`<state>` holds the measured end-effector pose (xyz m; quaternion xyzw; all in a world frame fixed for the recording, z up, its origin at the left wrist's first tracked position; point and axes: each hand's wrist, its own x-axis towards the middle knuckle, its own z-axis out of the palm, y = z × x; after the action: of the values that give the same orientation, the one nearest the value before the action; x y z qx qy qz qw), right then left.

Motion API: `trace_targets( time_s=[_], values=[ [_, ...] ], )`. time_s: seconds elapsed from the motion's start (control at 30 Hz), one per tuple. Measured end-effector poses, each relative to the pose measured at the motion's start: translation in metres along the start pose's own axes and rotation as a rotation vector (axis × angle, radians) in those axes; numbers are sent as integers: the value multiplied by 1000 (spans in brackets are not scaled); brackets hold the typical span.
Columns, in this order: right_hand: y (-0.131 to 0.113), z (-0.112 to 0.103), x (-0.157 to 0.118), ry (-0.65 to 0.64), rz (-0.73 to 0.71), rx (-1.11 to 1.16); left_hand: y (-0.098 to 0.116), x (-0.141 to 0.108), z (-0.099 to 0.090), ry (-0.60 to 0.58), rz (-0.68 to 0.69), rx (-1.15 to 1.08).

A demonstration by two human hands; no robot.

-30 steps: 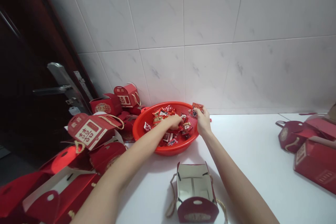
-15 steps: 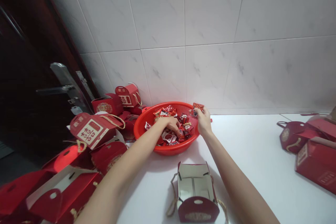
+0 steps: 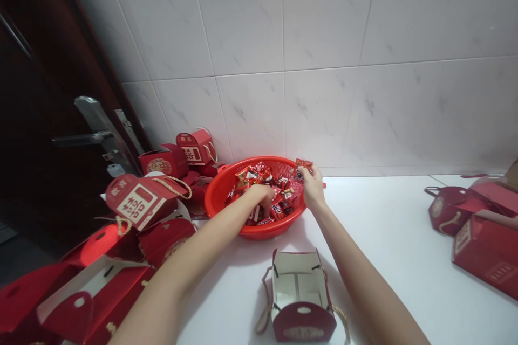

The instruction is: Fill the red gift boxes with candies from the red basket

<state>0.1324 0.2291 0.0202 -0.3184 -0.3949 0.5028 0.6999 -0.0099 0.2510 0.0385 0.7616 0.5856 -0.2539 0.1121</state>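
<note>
A red plastic basket (image 3: 265, 234) full of wrapped candies (image 3: 278, 210) stands against the tiled wall. My left hand (image 3: 263, 195) reaches down into it, its fingertips hidden among the candies, so whether they grip one does not show. At the basket's right rim, my right hand (image 3: 314, 187) pinches a red-wrapped candy (image 3: 303, 164) between thumb and fingers. An open dark-red gift box (image 3: 304, 326) with rope handles sits between my forearms, its white inside facing up.
Red gift boxes (image 3: 140, 205) are heaped at the left, some open, beside a dark door with a metal handle (image 3: 83, 138). More red boxes (image 3: 488, 248) lie at the right on the white tabletop (image 3: 388, 242). The tiled wall (image 3: 324, 118) bounds the back.
My left hand has shifted slightly within the basket, and its fingers now reach deeper into the candies. My right hand keeps its candy at the rim.
</note>
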Motion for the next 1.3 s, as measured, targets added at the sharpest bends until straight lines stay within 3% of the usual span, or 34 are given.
trace_targets(
  time_s=[0.07, 0.17, 0.4, 0.63, 1.0, 1.13, 1.3],
  values=[
    [0, 0, 0, 4, -9, 4, -5, -1, 1, -13, 51, -88],
    [1, 0, 1, -3, -10, 0, -18, -4, -1, 61, 158, -367],
    [-1, 0, 0, -11, -1, -17, -42, 0, -6, 452, 379, -960],
    [-2, 1, 0, -3, -2, 3, -44, 9, -7, 589, 388, -1057],
    [-2, 2, 1, -19, 22, 31, -40, 2, -9, 601, 458, -1234],
    [-3, 1, 2, -86, 24, -53, -35, -2, -10, 598, 485, -1298],
    [-5, -2, 3, -259, 116, -69, -28, -6, -13, 677, 516, -1325]
  ],
)
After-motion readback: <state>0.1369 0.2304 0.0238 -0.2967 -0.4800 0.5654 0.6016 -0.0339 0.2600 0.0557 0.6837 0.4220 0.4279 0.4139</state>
